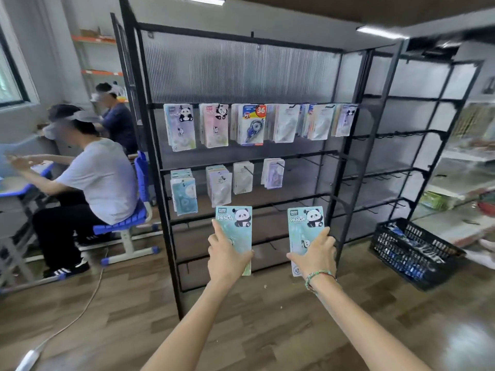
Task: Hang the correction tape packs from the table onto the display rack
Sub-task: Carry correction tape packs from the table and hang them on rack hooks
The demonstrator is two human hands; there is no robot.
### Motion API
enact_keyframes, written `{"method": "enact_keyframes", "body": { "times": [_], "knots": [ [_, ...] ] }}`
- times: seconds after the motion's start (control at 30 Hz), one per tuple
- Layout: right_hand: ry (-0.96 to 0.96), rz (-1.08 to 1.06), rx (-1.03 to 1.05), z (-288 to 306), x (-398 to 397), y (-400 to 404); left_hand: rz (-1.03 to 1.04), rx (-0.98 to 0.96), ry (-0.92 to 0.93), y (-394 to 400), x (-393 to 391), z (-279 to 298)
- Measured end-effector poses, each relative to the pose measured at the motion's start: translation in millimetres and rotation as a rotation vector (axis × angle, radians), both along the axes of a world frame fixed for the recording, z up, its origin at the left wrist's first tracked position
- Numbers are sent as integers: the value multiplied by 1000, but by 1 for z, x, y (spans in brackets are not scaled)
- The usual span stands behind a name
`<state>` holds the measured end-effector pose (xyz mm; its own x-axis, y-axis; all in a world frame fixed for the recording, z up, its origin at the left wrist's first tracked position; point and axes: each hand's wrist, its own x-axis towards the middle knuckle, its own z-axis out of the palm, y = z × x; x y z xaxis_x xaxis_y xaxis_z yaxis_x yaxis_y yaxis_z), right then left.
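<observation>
1. Stockroom floor runs under a black display rack (241, 167); its upper two rows carry hung packs, its lower hooks are bare.
2. Left hand (227, 253) grips one panda pack (235, 223) upright, facing the rack's lower-left hooks.
3. Right hand (316, 253) clasps another panda pack (304, 226), held up likewise, probably for hanging.

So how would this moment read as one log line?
left hand: holds panda pack | right hand: holds second pack | rack: part-filled

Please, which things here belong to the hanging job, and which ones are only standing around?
Job:
- left hand with teal panda pack
- right hand with second panda pack
- display rack
- hung packs

Not the job:
- black crate
- blue chair
- floor cable
</observation>
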<state>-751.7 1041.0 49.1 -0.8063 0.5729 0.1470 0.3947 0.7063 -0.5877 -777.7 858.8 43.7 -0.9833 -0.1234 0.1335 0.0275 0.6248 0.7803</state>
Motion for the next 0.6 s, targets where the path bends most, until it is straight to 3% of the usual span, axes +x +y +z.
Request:
{"method": "enact_keyframes", "body": {
  "times": [0.6],
  "knots": [
    [-51,0,12,-16,-207,91,-2,18,-29,91,-221,-11]
  ]
}}
